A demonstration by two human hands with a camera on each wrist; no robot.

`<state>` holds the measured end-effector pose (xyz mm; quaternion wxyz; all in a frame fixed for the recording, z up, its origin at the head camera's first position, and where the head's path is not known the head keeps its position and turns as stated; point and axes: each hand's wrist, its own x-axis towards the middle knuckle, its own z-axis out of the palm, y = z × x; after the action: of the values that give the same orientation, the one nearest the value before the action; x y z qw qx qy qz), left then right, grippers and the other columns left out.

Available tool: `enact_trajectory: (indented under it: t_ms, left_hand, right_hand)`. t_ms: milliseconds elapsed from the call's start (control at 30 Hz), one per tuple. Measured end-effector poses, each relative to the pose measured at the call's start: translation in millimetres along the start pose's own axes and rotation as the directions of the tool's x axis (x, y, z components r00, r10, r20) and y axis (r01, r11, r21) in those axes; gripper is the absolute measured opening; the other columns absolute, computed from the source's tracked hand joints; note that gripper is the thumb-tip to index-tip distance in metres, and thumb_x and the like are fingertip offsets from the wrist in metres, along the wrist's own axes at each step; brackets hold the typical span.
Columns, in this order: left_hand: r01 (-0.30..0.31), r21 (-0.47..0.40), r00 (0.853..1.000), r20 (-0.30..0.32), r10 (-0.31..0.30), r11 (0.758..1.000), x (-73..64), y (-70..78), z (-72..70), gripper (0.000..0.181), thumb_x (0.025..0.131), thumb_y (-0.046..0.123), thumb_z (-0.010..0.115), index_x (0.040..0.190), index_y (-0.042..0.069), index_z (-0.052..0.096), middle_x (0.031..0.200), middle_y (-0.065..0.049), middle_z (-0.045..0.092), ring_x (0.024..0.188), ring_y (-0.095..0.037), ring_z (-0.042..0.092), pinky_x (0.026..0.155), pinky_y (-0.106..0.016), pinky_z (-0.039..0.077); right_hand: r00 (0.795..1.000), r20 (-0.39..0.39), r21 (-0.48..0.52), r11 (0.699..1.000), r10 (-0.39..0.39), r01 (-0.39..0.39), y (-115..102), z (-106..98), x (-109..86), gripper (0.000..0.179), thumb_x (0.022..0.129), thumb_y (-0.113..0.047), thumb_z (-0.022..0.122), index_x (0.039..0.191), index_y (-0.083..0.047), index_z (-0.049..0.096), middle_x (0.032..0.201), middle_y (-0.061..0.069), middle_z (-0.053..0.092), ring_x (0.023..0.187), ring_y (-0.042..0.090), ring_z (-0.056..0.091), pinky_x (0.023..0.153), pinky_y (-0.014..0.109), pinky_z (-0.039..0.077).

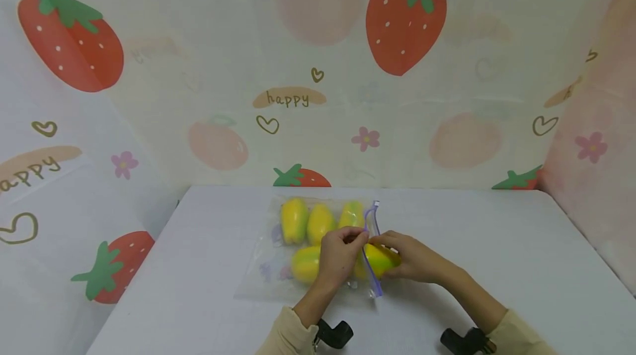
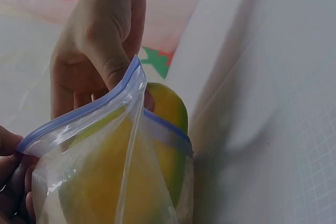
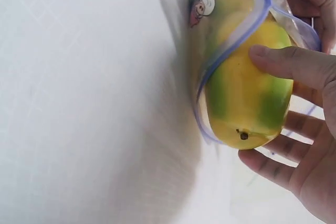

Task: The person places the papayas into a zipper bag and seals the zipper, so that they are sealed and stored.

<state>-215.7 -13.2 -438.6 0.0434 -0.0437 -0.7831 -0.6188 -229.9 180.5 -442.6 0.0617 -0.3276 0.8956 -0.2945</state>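
Note:
A clear zip bag with a purple zip edge lies on the table, its mouth toward the right. Several yellow-green mangoes are inside it. My left hand pinches the bag's rim and holds the mouth apart. My right hand grips another mango, thumb on its upper side and fingers along the other. That mango is partly within the bag's mouth, its stem end still outside. In the left wrist view, the zip edge crosses in front of the mango. My left hand hides part of the lower row.
The white table reaches back to a fabric wall printed with strawberries, hearts and flowers. Similar fabric hangs at both sides. Black wrist cameras sit at both sleeves.

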Motion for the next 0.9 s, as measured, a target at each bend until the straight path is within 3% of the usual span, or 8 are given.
enact_trajectory:
  t_ms: [200, 367, 533, 900]
  left_hand:
    - [-0.004, 0.0, 1.0, -0.015, 0.004, 1.0, 0.4, -0.2, 0.8, 0.022, 0.089, 0.025, 0.069, 0.094, 0.005, 0.076, 0.083, -0.007, 0.073, 0.071, -0.007, 0.057, 0.064, -0.017, 0.047]
    - [-0.005, -0.01, 1.0, -0.021, 0.005, 1.0, -0.3, 0.2, 1.0, 0.022, 0.089, 0.025, 0.07, 0.094, 0.004, 0.076, 0.082, -0.008, 0.072, 0.071, -0.007, 0.056, 0.063, -0.017, 0.047]
    - [0.004, -0.005, 1.0, -0.024, -0.004, 1.0, -0.2, 1.4, 1.3, 0.022, 0.089, 0.025, 0.07, 0.094, 0.004, 0.076, 0.083, -0.007, 0.073, 0.071, -0.008, 0.056, 0.064, -0.017, 0.047]
    - [0.009, -0.021, 1.0, -0.015, -0.009, 1.0, -1.7, 2.4, 1.2, 0.024, 0.09, 0.025, 0.069, 0.096, 0.002, 0.075, 0.084, -0.008, 0.072, 0.071, -0.009, 0.056, 0.064, -0.016, 0.047]
  right_hand:
    - [0.999, -0.04, 0.084, 0.996, -0.017, 0.021, 3.3, 6.5, 1.5, 0.058, 0.076, -0.019, 0.083, 0.126, -0.004, 0.059, 0.116, 0.008, 0.063, 0.099, 0.02, 0.06, 0.081, 0.028, 0.053]
    - [0.999, -0.047, 0.2, 0.979, -0.021, 0.03, 7.9, 10.9, -1.4, 0.052, 0.078, -0.015, 0.08, 0.124, 0.0, 0.058, 0.117, 0.014, 0.064, 0.101, 0.024, 0.063, 0.087, 0.034, 0.055]
    - [0.999, -0.028, 0.306, 0.952, 0.023, -0.014, 12.7, 13.6, -5.3, 0.05, 0.079, -0.015, 0.078, 0.122, 0.002, 0.059, 0.119, 0.018, 0.063, 0.107, 0.029, 0.062, 0.092, 0.037, 0.054]
    - [0.991, -0.049, 0.332, 0.938, 0.123, -0.1, 12.6, 17.6, -6.0, 0.046, 0.078, -0.019, 0.081, 0.116, 0.0, 0.063, 0.113, 0.018, 0.066, 0.09, 0.016, 0.064, 0.077, 0.021, 0.054]
